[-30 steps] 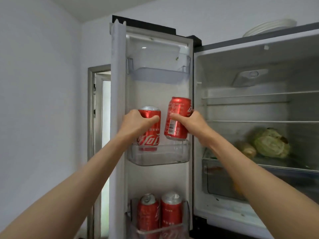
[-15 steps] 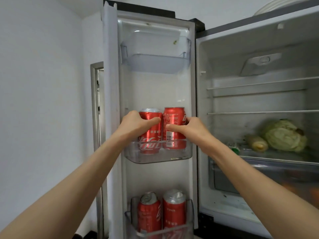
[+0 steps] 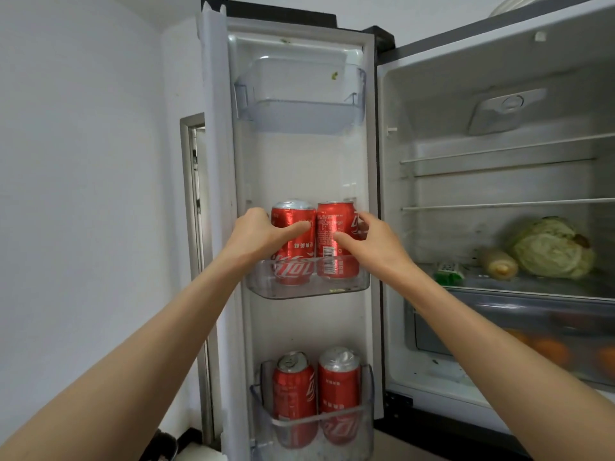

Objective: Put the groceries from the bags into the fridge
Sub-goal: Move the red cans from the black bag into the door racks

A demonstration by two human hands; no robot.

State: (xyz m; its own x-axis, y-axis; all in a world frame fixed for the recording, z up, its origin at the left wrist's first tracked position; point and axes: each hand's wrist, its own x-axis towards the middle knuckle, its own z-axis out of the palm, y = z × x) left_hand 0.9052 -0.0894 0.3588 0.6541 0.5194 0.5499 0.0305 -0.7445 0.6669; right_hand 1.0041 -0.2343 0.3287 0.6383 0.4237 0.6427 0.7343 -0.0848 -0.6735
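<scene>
Upright, two red cans (image 3: 314, 241) touching in middle door bin (image 3: 307, 289); hands (image 3: 259, 234) each gripping one.

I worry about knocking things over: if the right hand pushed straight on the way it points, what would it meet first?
The right hand already grips the right-hand can in the middle door bin; pushing on would likely press it against the door's inner wall.
</scene>
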